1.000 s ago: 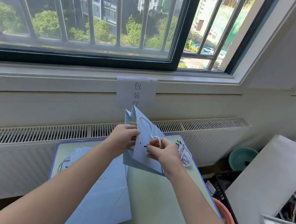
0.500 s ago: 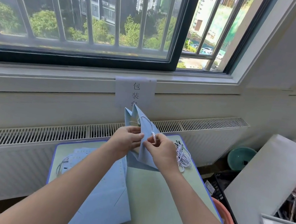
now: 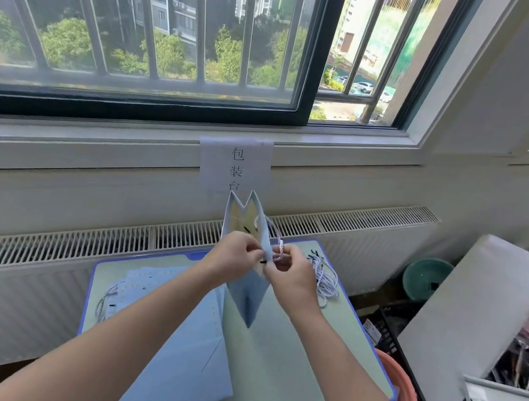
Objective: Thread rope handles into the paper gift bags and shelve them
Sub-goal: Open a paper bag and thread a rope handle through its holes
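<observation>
Two hands point(image 3: 236, 258) point(image 3: 290, 279) pinch rope point(image 3: 279, 249) at an open bag point(image 3: 247, 287).

Upright blue bag point(image 3: 246, 293), rope point(image 3: 278, 249) half-threaded

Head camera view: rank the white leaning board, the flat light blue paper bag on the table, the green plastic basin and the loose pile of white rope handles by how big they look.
1. White leaning board; flat light blue paper bag looks similar and lies nearer, so unsure.
2. Green plastic basin, partly hidden.
3. Pile of white rope handles.

Sign point(image 3: 234, 164) btm char behind bag point(image 3: 246, 296)
</observation>
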A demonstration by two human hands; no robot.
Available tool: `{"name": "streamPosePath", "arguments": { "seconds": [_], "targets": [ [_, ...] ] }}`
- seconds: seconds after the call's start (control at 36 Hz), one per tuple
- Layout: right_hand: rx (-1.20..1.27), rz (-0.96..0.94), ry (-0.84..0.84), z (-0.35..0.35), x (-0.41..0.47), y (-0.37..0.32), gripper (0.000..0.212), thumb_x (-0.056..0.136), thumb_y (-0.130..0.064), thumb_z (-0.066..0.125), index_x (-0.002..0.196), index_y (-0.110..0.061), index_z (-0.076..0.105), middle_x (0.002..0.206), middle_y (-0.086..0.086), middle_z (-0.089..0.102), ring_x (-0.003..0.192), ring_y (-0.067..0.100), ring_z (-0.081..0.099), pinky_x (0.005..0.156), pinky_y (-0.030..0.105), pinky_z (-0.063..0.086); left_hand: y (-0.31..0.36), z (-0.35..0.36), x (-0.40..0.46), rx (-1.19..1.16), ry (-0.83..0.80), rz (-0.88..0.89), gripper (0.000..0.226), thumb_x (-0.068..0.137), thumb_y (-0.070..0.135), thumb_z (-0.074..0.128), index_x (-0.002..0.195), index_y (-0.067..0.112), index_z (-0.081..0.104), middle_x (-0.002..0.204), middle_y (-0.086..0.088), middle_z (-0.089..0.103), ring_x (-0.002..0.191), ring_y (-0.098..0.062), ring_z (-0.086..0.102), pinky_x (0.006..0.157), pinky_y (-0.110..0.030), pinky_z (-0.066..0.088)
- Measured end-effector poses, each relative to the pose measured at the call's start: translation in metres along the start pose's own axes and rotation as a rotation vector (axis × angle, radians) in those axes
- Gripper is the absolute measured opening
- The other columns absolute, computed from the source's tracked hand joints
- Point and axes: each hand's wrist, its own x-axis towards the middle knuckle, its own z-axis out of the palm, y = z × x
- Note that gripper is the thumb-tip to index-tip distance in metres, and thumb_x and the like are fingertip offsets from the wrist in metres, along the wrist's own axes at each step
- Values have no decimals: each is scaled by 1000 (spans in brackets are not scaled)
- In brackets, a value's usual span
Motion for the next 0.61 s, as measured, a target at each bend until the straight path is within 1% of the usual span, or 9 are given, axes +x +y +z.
{"name": "streamPosePath", "arguments": {
  "seconds": [0.03,0.08,0.19,0.28,0.33,0.42,0.5,0.56,0.61],
  "targets": [
    [-6,4,-11,0,-1,0,18,80,-17,71,95,-22,61,81,-12,64,78,8,62,62,8,42,-1,1,0,50,-22,-19,20,94,19,59,90,4,73,85,-9,69,68,-15,54,59,-26,39],
    [-12,12,-30,2,-4,1,19,81,-15,70,95,-21,59,78,-13,62,75,7,60,58,5,41,-1,3,0,112,-53,-49,22,92,21,61,89,2,72,87,-13,70,66,-16,53,58,-28,39],
    [-44,30,-56,4,-6,5,19,80,-12,68,94,-21,59,80,-10,63,77,12,60,58,7,42,-3,3,1,159,-105,-76,16,89,19,64,83,6,72,80,-6,65,65,-14,52,55,-25,39],
    [-46,47,-56,3,-7,8,19,79,-11,69,94,-18,60,79,-9,62,77,13,59,57,7,41,-2,3,2,168,-158,-91,10,87,17,67,79,10,70,76,-4,62,62,-12,50,50,-23,38],
    [-55,63,-54,3,-6,10,21,79,-12,69,98,-14,61,79,-10,61,78,13,59,57,7,40,0,2,2,178,-162,-88,10,87,15,66,79,9,70,72,-3,59,60,-11,48,50,-23,36],
    [-43,117,-57,4,-4,12,43,79,-13,68,121,-11,58,90,-8,64,85,10,63,60,6,42,1,3,2,227,-180,-120,15,87,13,62,74,7,65,61,-2,50,55,-14,43,47,-23,33],
    [-9,154,-41,4,-4,12,68,80,-15,67,143,-11,41,105,-3,64,96,13,64,72,16,44,5,3,1,291,-192,-146,21,87,11,58,67,6,55,63,-6,47,56,-17,45,48,-25,36],
    [-15,158,-44,2,-5,11,71,81,-18,66,146,-15,36,114,-2,60,99,14,60,73,20,42,6,4,-1,303,-198,-149,28,88,8,53,62,9,43,60,-5,41,53,-17,39,46,-24,30],
    [-12,163,-43,-1,-6,10,63,83,-20,64,142,-22,41,121,0,57,100,15,56,73,22,41,5,2,0,262,-193,-153,29,85,6,48,59,11,36,59,-5,37,53,-18,33,48,-26,25]
  ]
}}
